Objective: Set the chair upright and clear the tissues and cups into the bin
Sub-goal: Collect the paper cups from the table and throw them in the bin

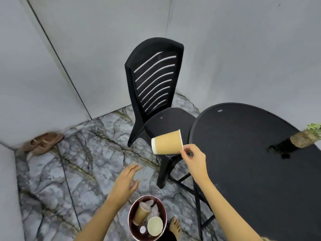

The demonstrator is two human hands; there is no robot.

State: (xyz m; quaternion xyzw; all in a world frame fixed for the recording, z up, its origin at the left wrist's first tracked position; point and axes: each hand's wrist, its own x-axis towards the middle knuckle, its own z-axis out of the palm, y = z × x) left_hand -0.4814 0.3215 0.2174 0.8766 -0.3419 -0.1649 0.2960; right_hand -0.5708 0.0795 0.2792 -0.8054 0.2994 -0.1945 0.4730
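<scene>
Held cup: I see one brown paper cup (167, 142) up in the air, above the bin (130, 218) and a bit past it.
Right grip: my right grip (193, 158) pinches this cup by its bottom edge with thumb and fingertips.
Which way the cup lies: it is on its side, and its white mouth points left, away from the right grip.
Left grip: my left grip (126, 181) is loose with straight fingers and holds nothing. It hangs just above the bin, a little to its left.
What matters next: the bin is down from the cup and closer to me, between my two arms. The right grip has the cup, so I think it must come back over the bin and let go.
Cups counted: three. One is held. Two are in the bin, a brown tilted cup (141, 214) and a mouth-up cup (155, 226).
Tissues: white crumpled tissues (154, 208) sit in the bin behind the cups. I cannot count them.
Chair: one black chair (152, 80) stands up on its legs, past the bin.
Counter: one round black counter (243, 162) stands right of the bin, with one plant (302, 138) on it.
Shoes: one pair of shoes (43, 141) lies far left of the bin.
How far along: nearly done, I think.
</scene>
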